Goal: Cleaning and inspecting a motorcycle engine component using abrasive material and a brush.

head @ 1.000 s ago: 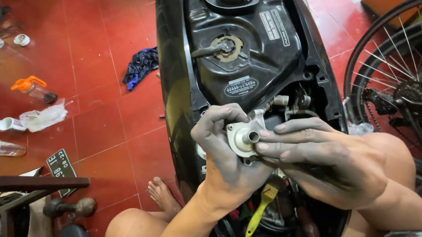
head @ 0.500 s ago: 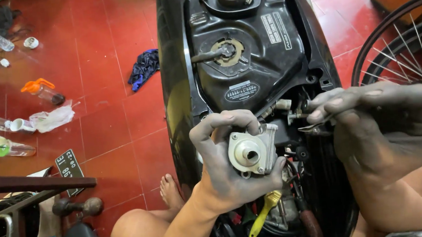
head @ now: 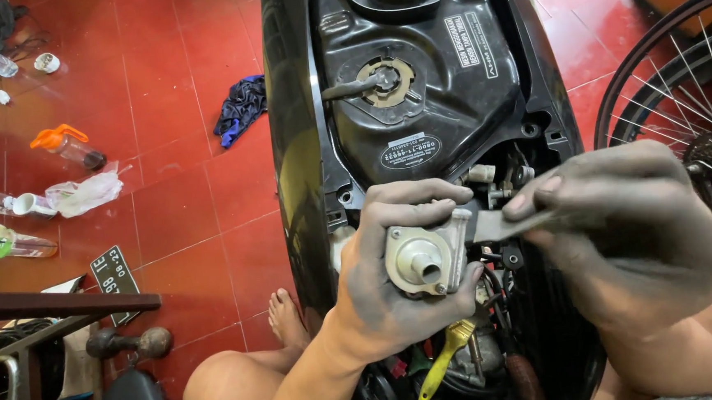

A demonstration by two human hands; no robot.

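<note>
The left hand (head: 394,284) grips a small metal part (head: 425,257), fingers curled over its top edge and thumb under it, so the round face with its short spout looks up at the camera. The part sits just below the black tank (head: 416,97) of an opened scooter, in front of the frame cavity. The right hand (head: 630,241), blackened with grease, pinches a flat grey strip (head: 502,226) between thumb and forefinger; the strip's free end touches the upper right corner of the part. Whether the strip is a blade or a gasket cannot be told.

Below the part, a yellow brush (head: 444,359) lies tilted among wires and a red-handled tool (head: 523,379). Above it, on the tank, a round brass fitting (head: 388,78) has a dark hose leading left.

Left of the tank, on the red tile floor (head: 166,195), lie a blue rag (head: 242,108), an orange-capped bottle (head: 69,147), a crumpled plastic bag (head: 84,193) and a plate with numbers (head: 115,279). A bare foot (head: 285,315) rests on the tiles just left of the scooter's body. Right of the tank stands a spoked wheel (head: 679,90).
</note>
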